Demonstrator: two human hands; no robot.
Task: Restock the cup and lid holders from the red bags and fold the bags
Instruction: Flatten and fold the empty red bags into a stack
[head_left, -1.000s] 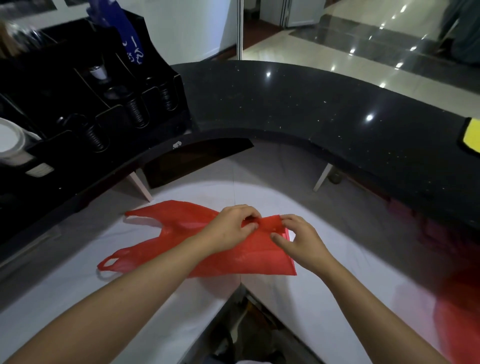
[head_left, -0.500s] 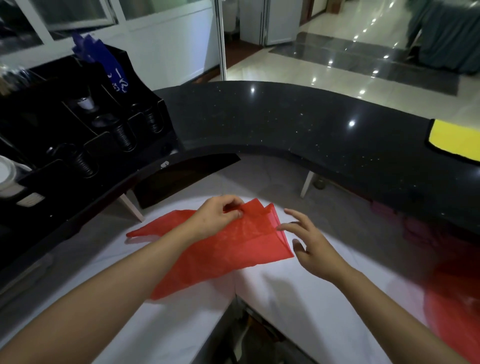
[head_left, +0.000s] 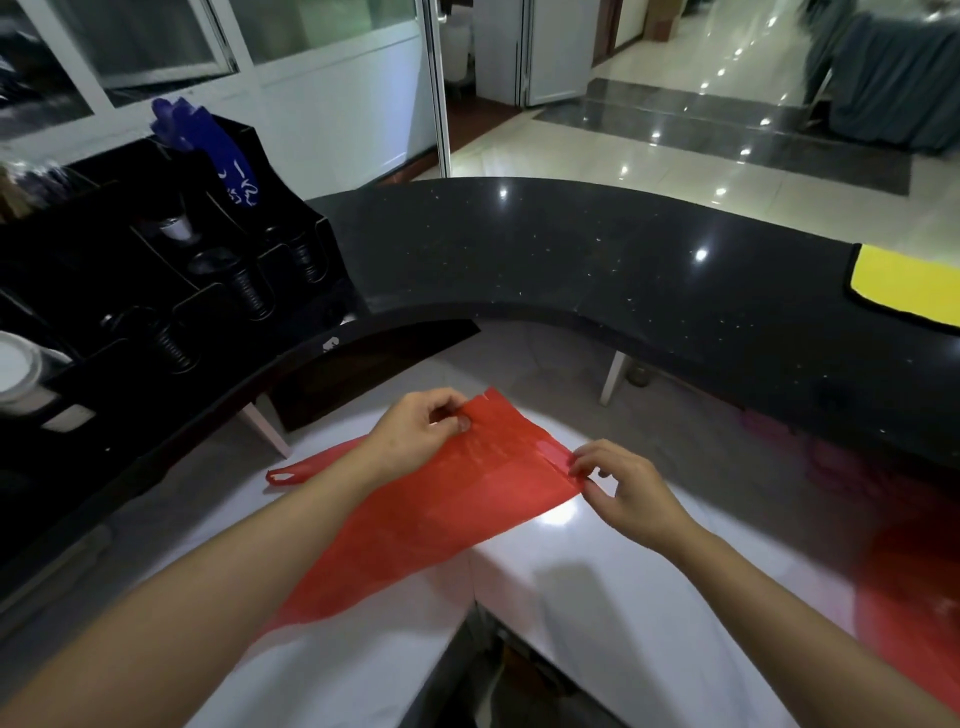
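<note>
Pinching red bag (head_left: 457, 499): both hands (head_left: 421, 434) (head_left: 623, 486), above white counter (head_left: 649, 613).

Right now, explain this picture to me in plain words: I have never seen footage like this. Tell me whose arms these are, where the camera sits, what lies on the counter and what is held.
There is no machine here. The camera is worn on a person's head and looks forward and down, so the two bare arms reaching in from the bottom are that person's own.

The left hand pinches one corner of a thin red bag, and the right hand pinches the other corner, stretching that edge between them. The rest of the bag trails back over the white counter, one handle loop lying at its far left.

Behind runs a curved black countertop. At its left stands a black cup and lid holder with dark stacks in its slots. A yellow cloth lies at the right edge. A red blur at the lower right is too unclear to name.
</note>
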